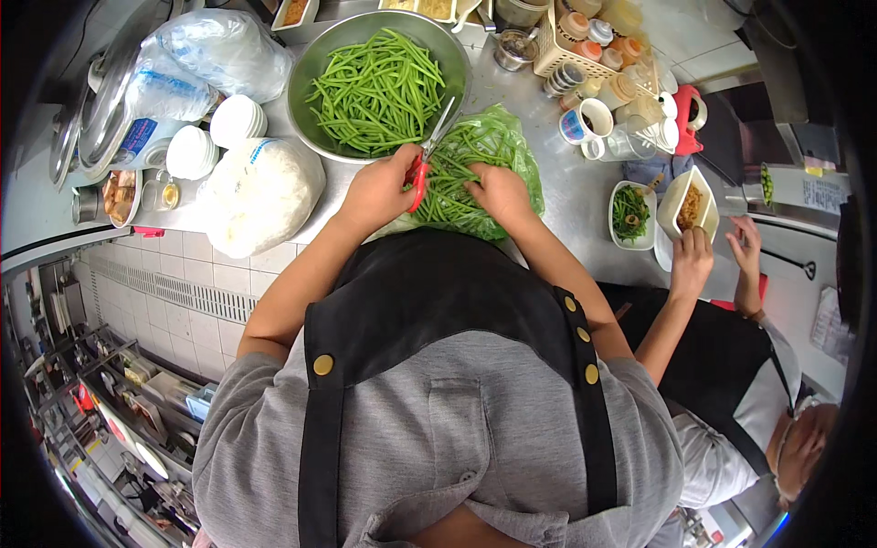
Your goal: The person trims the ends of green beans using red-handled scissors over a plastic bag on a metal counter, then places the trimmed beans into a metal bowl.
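Observation:
My left hand (384,190) holds a pair of scissors with red handles (418,179), its metal blades parted and pointing up and away from me. Under the scissors, green beans (449,179) lie in an opened green plastic bag (526,147) on the steel counter. The fingers of my right hand (505,195) reach into these beans; whether they grip any is hard to see. Just beyond the bag stands a large steel bowl (299,113), heaped with more green beans (380,89).
At left, a stuffed white plastic bag (264,195) sits by stacked white bowls (236,122). A beige basket (548,51) of bottles and a mug (584,123) stand back right. At right, a co-worker's hand (692,257) touches a white container (709,219).

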Demonstrator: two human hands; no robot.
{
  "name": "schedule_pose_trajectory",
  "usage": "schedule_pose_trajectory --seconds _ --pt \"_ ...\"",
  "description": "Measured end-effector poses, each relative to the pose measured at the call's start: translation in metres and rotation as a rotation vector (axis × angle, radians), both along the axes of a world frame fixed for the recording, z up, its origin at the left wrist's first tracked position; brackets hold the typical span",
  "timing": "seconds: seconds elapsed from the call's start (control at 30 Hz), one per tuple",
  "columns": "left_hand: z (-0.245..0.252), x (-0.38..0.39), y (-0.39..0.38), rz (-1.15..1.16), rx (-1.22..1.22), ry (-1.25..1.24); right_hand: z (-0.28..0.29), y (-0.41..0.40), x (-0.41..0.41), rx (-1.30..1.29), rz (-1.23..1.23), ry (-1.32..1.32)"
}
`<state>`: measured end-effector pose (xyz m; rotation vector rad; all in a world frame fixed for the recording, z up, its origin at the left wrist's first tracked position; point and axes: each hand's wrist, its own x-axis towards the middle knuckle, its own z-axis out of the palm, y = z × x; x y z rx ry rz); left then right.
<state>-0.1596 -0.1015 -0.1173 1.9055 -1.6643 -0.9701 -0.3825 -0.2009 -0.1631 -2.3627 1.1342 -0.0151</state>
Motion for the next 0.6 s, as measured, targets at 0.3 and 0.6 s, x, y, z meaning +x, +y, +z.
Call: schedule_pose_trajectory --seconds 0.3,0.6 --pt "0.009 0.005 0.018 -0.164 -0.042 -0.059 0.026 0.0 -0.018 0.418 -0.473 -0.811" --pt "0.011 -0.015 -0.004 -0.223 0.009 0.053 0.022 0.016 -0.025 0.336 -0.386 -0.78"
